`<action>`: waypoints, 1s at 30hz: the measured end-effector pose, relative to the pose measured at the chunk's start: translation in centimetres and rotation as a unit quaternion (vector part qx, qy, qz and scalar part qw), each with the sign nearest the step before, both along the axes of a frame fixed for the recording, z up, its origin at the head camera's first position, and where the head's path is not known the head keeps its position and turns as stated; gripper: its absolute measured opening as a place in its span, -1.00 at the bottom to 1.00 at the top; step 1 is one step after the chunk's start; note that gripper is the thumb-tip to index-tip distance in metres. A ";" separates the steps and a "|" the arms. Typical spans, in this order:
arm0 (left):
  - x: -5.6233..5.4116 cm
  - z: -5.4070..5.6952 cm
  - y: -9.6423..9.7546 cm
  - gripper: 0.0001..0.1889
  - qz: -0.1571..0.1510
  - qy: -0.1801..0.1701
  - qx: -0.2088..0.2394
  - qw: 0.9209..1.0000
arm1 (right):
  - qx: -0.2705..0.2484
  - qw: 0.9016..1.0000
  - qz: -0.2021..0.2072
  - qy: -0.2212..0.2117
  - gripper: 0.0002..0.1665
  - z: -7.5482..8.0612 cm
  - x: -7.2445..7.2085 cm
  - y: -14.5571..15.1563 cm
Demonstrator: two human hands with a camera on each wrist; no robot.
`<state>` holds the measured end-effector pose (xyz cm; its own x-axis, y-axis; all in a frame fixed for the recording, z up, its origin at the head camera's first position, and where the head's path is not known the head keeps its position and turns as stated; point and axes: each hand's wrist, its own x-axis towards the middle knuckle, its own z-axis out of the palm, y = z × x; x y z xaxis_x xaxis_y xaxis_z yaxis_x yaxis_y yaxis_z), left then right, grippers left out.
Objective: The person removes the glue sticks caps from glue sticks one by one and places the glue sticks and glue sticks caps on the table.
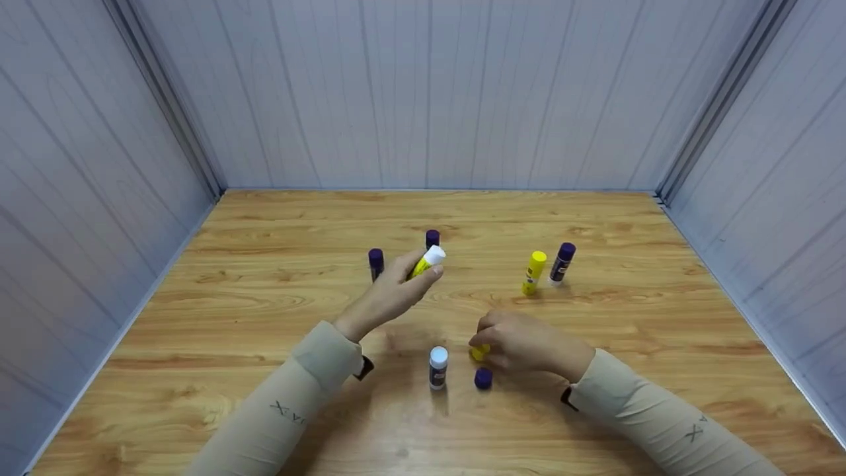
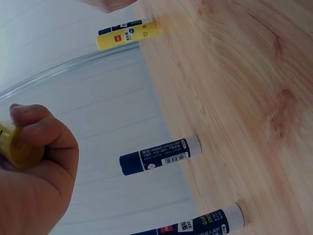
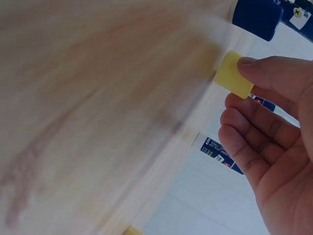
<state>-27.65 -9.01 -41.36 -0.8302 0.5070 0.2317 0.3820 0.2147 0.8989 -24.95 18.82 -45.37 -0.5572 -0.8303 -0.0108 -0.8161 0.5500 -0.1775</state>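
My left hand (image 1: 386, 294) grips a yellow glue stick (image 1: 425, 262), its white top bare and tilted up to the right. In the left wrist view, the fingers wrap round the yellow base (image 2: 22, 151). Low over the wooden table, my right hand (image 1: 532, 340) pinches a yellow cap (image 1: 480, 353) between thumb and fingers; the right wrist view shows this yellow cap (image 3: 233, 76) close to the tabletop. Just in front of that hand sits a dark blue cap (image 1: 483, 379). To its left stands an uncapped dark blue glue stick (image 1: 438, 369), white top showing.
Behind the left hand stand two capped dark blue glue sticks (image 1: 376, 263), both partly hidden in the head view. A capped yellow glue stick (image 1: 534, 273) and another dark blue glue stick (image 1: 562, 263) stand at the right. Pale panel walls (image 1: 429, 99) border the table.
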 end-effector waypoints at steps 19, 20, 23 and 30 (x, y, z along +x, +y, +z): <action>0.2 -0.3 0.0 -0.76 -0.041 -0.065 -0.007 0.997 | -0.003 0.999 -0.014 -0.030 -0.73 -0.1 -0.1 -0.2; 0.2 -0.4 0.0 -0.76 -0.045 -0.063 -0.012 0.997 | -0.003 0.999 -0.012 -0.029 -0.73 -0.1 -0.1 -0.3; 0.2 -0.5 -0.1 -0.75 -0.064 -0.061 -0.022 0.996 | -0.010 1.000 -0.002 -0.021 -0.73 -0.1 -0.2 -0.3; 0.0 -0.6 -0.3 -0.72 -0.078 -0.034 -0.086 0.993 | -0.025 1.000 0.014 -0.008 -0.72 -0.2 -0.2 -0.2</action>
<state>-27.64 -9.33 -42.01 -0.7496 0.6573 0.0774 0.3630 0.3106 0.8785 -25.19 18.60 -45.54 -0.5340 -0.8452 0.0226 -0.8280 0.5173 -0.2164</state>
